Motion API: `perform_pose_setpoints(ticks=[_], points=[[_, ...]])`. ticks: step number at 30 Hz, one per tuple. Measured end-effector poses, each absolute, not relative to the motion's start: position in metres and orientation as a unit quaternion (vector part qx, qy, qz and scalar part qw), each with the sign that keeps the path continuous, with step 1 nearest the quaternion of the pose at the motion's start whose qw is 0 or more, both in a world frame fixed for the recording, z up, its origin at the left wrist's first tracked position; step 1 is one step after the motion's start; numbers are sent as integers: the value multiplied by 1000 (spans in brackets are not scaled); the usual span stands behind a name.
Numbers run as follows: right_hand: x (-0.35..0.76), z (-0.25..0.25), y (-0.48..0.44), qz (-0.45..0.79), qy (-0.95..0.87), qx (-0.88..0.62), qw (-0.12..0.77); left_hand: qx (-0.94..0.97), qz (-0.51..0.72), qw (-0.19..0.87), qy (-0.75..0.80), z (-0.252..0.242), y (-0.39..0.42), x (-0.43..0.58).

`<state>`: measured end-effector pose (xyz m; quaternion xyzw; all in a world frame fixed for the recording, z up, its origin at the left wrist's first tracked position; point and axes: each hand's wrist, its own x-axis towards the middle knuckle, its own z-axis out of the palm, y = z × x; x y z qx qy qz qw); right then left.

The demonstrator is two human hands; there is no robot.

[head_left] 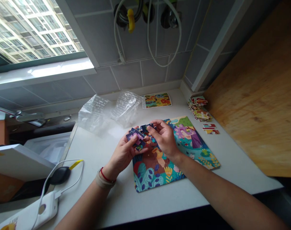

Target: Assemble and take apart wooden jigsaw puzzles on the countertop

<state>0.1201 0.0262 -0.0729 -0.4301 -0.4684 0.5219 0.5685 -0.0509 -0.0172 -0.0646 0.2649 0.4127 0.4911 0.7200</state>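
A colourful jigsaw puzzle (164, 175) lies on the white counter under my hands, with joined pieces showing plants, flowers and animals. My left hand (126, 150) grips a few dark puzzle pieces (136, 139), purple and blue, over the puzzle's left side. My right hand (164, 137) pinches a dark blue puzzle piece (145, 127) between thumb and fingers, close beside those in the left. Part of the puzzle's upper left is hidden behind both hands.
Piled puzzle pieces (199, 108) and a few loose ones (210, 128) lie at right by the wooden panel (260, 105). Clear plastic bags (95, 113) and a picture card (157, 100) are behind. A white cabled device (40, 212) is at front left, beside a sink (73, 131).
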Motion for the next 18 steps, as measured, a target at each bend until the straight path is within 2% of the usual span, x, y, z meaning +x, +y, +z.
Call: perform_pose_setpoints(ticks=[5,10,14,18], points=[[123,-75,28,509,-457,-430,590,304,504,687,428,-70,-16,-50],[122,-74,23,513,-544,-419,515,311,503,683,429,-68,-17,-48],[120,-76,19,428,-612,-437,502,325,495,698,402,-64,-20,-47],[117,-78,15,457,-610,-423,490,313,479,724,384,-63,-20,-45]])
